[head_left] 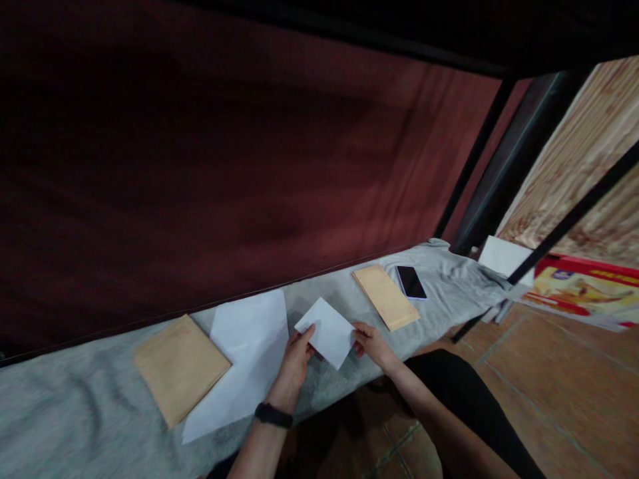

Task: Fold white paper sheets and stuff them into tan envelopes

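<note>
A folded sheet of white paper [328,332] is held over the grey cloth between my two hands, turned cornerwise to me. My left hand [298,354] pinches its left edge, thumb on top. On the opposite side, my right hand [368,342] grips the right corner with thumb and fingers. To the left lie large white sheets [252,339], partly covered by a stack of brown envelopes [182,366]. Beyond my right hand is a smaller pile of brown envelopes [387,297].
A phone [412,282] lies right of the smaller pile. The grey cloth [60,406] covers a narrow bench along a dark red panel [249,166]. Black metal posts [474,159] stand at the right, near a red and yellow box [584,289] above the tiled floor [564,372].
</note>
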